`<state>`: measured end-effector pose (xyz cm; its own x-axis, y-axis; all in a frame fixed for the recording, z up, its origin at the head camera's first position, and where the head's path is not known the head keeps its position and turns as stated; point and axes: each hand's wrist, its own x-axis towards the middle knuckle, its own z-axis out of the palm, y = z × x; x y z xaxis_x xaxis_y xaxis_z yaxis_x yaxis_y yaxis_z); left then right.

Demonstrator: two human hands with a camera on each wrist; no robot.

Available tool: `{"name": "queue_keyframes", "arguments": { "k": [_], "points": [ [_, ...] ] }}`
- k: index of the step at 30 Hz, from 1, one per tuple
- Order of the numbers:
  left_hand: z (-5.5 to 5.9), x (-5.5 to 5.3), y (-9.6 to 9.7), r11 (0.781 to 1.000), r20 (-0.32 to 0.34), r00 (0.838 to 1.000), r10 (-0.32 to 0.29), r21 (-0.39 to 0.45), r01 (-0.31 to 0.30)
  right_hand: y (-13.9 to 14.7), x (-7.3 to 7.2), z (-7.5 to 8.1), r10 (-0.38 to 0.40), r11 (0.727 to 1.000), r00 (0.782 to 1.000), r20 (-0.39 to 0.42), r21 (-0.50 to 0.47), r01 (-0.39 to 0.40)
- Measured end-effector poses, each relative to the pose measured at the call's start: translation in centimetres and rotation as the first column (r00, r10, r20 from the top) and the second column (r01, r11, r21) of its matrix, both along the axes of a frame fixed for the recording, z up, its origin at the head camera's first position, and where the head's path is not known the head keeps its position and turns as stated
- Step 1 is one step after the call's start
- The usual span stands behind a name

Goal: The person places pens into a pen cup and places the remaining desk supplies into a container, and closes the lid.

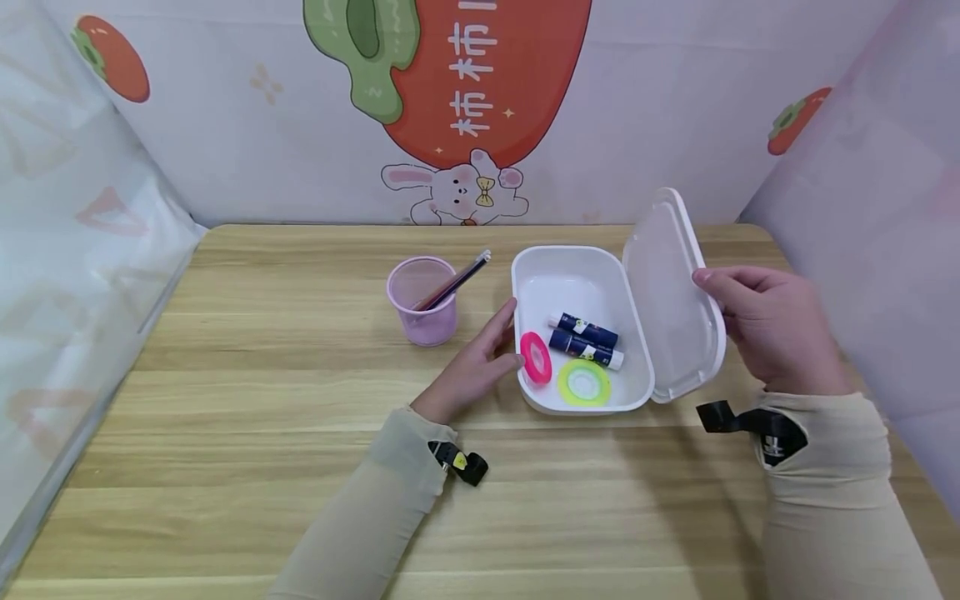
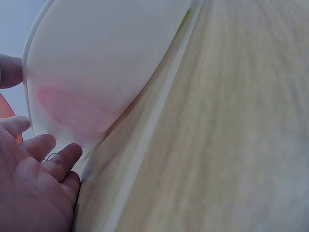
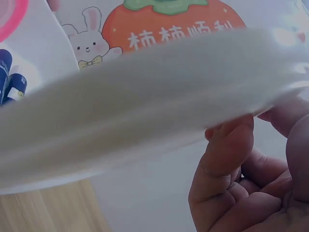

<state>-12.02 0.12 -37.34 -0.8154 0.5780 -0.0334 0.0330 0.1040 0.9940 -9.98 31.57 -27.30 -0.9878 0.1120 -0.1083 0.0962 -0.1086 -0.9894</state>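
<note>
A white plastic box [image 1: 573, 279] stands on the table, its white lid [image 1: 671, 292] tilted up on the right side. My right hand [image 1: 780, 325] pinches the lid's outer edge between thumb and fingers; the right wrist view shows the lid [image 3: 145, 106] blurred above these fingers [image 3: 227, 159]. On the left, my left hand [image 1: 476, 367] rests its fingers against the box's outer wall, the thumb at the rim. Inside the box lie two dark blue glue sticks [image 1: 585, 348], a pink ring-shaped roll [image 1: 527, 358] leaning on the wall and a yellow-green one [image 1: 564, 383].
Left of the box, a translucent purple cup [image 1: 430, 327] holds a few pencils [image 1: 468, 271] leaning right. The wooden table [image 1: 262, 375] ends at a printed cloth backdrop [image 1: 660, 108], with more cloth [image 1: 60, 250] along the left and right sides.
</note>
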Motion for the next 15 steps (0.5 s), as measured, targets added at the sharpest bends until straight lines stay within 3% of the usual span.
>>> {"name": "queue_keyframes", "arguments": {
  "k": [4, 8, 15],
  "points": [
    [-0.1, 0.0, 0.0, 1.0, -0.004, 1.0, -0.01, 0.015, 0.01, -0.9, 0.1, 0.5, -0.011, 0.993, 0.999, 0.04, 0.114, 0.007],
    [0.0, 0.0, 0.0, 1.0, -0.002, 1.0, -0.01, 0.016, 0.01, -1.8, 0.1, 1.0, -0.015, 0.967, 0.998, 0.056, 0.254, 0.0],
    [0.1, 0.1, 0.0, 1.0, 0.002, 1.0, -0.007, 0.013, 0.007, -3.8, 0.2, 1.0, -0.034, 0.861, 0.999, 0.038, 0.509, 0.01]
  ]
}}
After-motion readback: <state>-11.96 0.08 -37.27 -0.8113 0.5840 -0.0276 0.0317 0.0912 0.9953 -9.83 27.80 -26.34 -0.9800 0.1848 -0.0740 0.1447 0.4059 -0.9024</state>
